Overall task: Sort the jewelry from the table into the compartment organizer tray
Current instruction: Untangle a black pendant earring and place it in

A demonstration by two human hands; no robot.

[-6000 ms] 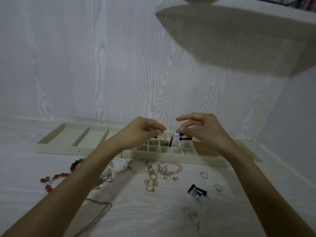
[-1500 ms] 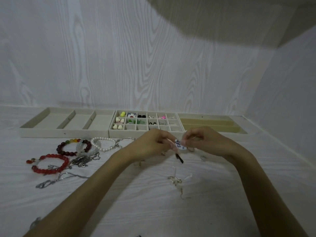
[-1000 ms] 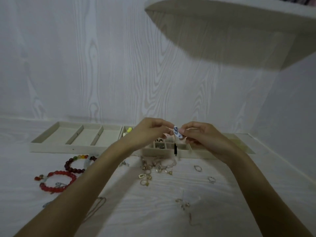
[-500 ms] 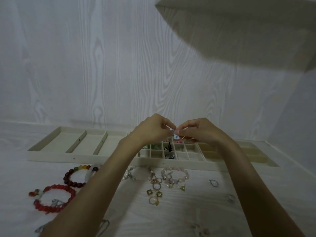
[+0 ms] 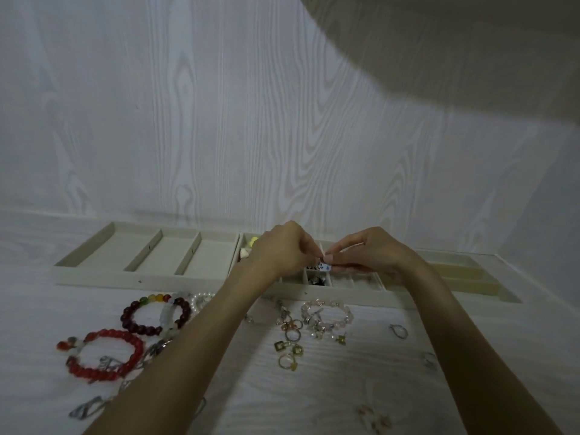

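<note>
My left hand (image 5: 281, 248) and my right hand (image 5: 365, 251) meet over the small-cell grid of the beige organizer tray (image 5: 175, 279). Together they pinch a small white earring with a blue pattern (image 5: 324, 265), which hangs just above a front cell holding a dark item (image 5: 317, 280). Most grid cells are hidden behind my hands; a yellow piece (image 5: 253, 241) shows at the far left of the grid. On the table lie a red bead bracelet (image 5: 103, 354), a dark multicolour bracelet (image 5: 155, 313), a pink bead bracelet (image 5: 326, 315) and gold charms (image 5: 290, 348).
The tray's left section has three long compartments (image 5: 147, 251), its right section long slots (image 5: 455, 271). Silver rings (image 5: 398, 330) lie at the right, silver chains (image 5: 86, 409) at the front left. A wood-grain wall stands right behind the tray.
Both hands have lowered a little with the earring, closer to the grid cells. The view has shifted slightly; the jewelry on the table has not moved.
</note>
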